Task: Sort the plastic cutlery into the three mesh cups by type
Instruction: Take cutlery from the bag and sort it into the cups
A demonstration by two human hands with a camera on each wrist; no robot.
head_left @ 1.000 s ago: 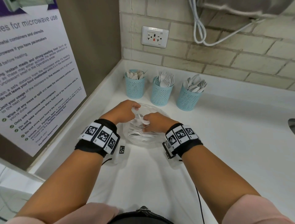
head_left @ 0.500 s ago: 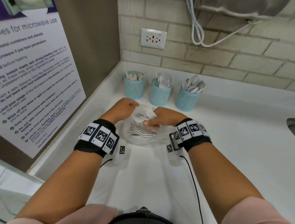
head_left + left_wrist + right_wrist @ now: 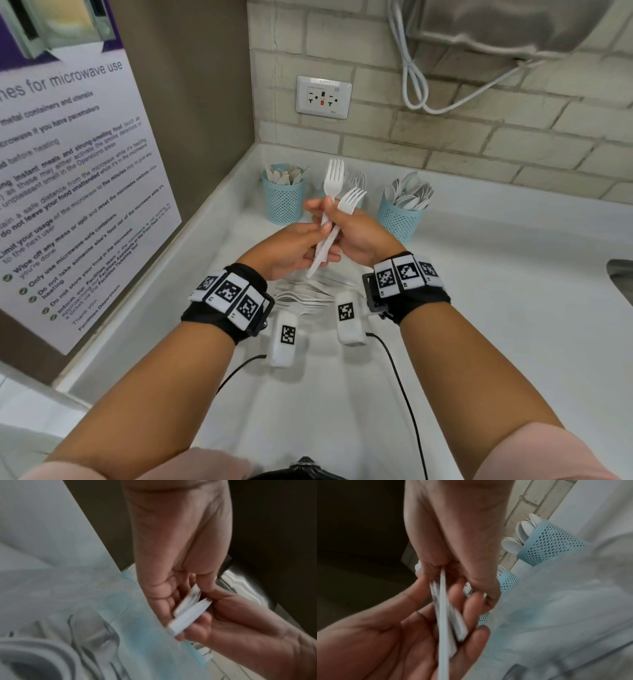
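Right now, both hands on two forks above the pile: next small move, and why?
Probably carry the two forks forward and drop them, handles down, into the middle cup, mostly hidden behind them. That cup already shows fork tines; the left cup holds knives, the right cup spoons. Left hand and right hand share the grip.

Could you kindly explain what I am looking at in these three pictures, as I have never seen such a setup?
No machine here: a person wears one camera on the head and one on each wrist. The head view looks down at a white counter. The left hand and right hand together hold two white plastic forks, prongs up. The wrist views show the same handles from close by, blurred. At the back stand three blue mesh cups: the left cup, the middle cup mostly hidden behind the forks, and the spoon cup. More white cutlery lies beneath the hands.
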